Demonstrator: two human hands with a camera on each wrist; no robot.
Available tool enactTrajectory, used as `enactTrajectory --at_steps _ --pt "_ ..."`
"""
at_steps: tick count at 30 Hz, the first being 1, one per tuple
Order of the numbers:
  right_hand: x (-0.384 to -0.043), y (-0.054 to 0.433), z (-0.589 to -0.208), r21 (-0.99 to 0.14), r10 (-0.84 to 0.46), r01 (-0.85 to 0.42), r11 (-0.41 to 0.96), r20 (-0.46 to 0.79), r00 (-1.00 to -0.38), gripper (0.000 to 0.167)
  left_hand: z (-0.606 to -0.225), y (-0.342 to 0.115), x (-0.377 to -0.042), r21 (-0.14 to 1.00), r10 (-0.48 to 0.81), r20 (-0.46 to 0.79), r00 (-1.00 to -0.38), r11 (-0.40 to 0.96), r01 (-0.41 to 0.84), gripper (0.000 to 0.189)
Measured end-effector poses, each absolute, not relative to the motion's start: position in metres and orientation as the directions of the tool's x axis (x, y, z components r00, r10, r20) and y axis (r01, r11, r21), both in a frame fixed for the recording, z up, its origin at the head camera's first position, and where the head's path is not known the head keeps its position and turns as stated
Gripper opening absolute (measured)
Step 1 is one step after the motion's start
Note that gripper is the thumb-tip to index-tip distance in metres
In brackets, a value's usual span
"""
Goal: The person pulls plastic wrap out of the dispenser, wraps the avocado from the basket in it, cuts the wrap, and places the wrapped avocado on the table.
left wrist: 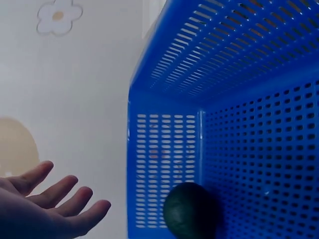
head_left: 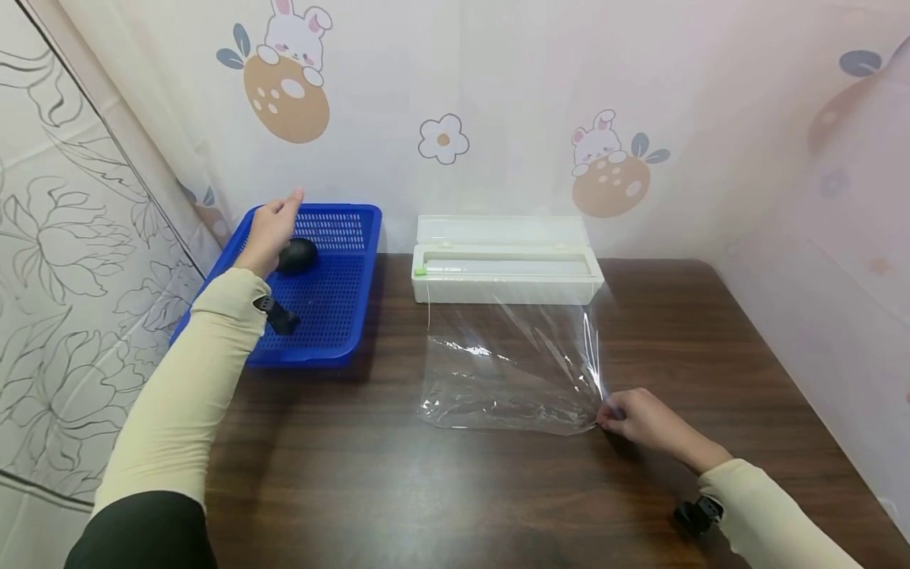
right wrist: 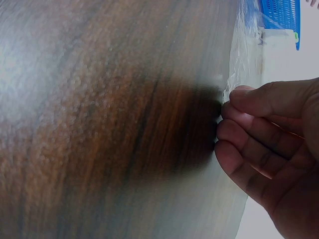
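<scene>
A sheet of clear plastic wrap (head_left: 508, 371) runs out of a white dispenser box (head_left: 505, 293) and lies toward the front of the table. My right hand (head_left: 648, 423) pinches its near right corner between thumb and forefinger, low over the wood, the other fingers curled. My left hand (head_left: 272, 229) is raised over the far left part of a blue plastic basket (head_left: 370, 269), holding nothing. In the left wrist view its fingers (left wrist: 75, 201) are spread and slightly bent. Inside the basket lies a dark green oval fruit (left wrist: 188, 211), perhaps an avocado, apart from the hand.
The dispenser's lid (head_left: 501, 230) stands open at the back, and a small green slider (head_left: 420, 271) sits at the left end of its rail. A dark wooden table (head_left: 426, 498) carries everything. Printed curtains (head_left: 512, 118) hang behind and at both sides.
</scene>
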State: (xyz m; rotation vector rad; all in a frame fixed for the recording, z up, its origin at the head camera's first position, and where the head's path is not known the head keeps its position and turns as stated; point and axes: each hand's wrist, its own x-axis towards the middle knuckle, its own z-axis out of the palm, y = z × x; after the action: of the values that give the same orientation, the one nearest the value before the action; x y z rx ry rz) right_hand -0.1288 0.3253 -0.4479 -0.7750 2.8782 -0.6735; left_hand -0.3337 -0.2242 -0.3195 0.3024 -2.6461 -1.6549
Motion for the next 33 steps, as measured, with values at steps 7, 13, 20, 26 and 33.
enactTrajectory --at_steps 7,13,20,26,33 --pt "-0.129 0.324 -0.446 -0.443 -0.48 -0.433 0.785 0.009 -0.877 0.015 -0.323 -0.235 -0.34 0.947 -0.111 -0.237 -0.965 0.198 -0.255 0.086" --pt "-0.129 0.324 -0.446 -0.439 -0.476 -0.426 0.791 -0.004 -0.88 0.014 -0.325 -0.242 -0.344 0.957 -0.061 -0.284 -0.957 0.043 -0.287 0.087" --pt "-0.128 0.326 -0.447 -0.444 -0.48 -0.43 0.786 0.001 -0.878 0.014 -0.329 -0.253 -0.35 0.924 -0.025 -0.359 -0.933 -0.148 -0.351 0.085" --pt "-0.13 0.329 -0.449 -0.446 -0.47 -0.414 0.793 -0.018 -0.882 0.015 -0.334 -0.26 -0.352 0.879 -0.018 -0.413 -0.91 -0.27 -0.394 0.083" --pt "-0.132 0.327 -0.448 -0.452 -0.466 -0.402 0.796 -0.035 -0.884 0.015 -0.341 -0.27 -0.354 0.867 -0.054 -0.454 -0.889 -0.257 -0.427 0.084"
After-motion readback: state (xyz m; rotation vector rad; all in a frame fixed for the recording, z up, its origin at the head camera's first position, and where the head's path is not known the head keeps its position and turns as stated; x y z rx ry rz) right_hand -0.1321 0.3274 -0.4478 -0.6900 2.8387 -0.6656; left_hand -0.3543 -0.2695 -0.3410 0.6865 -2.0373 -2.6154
